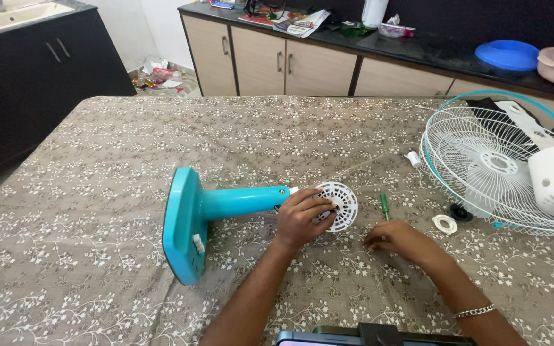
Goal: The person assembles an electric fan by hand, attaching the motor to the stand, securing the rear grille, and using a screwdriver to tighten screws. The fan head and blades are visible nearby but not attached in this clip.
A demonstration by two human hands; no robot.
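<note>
Landmark: the teal fan stand [209, 214] lies on its side on the bench [97, 192], its base towards the left.
Left hand [299, 218]: fingers closed around the white round vented cover [340, 204] at the end of the stand's pole.
Right hand [399, 240]: rests flat on the cloth to the right of the stand, near the cover; whether it pinches something small cannot be told.
Doing it well: it seems wise to keep the cover square to the pole and hold the stand so it does not roll.
Farther right of the stand: a green screwdriver [384, 206], a white ring [444, 223], a black knob [461, 212].
Farthest: the white fan guard [482, 160] with teal rim.
</note>
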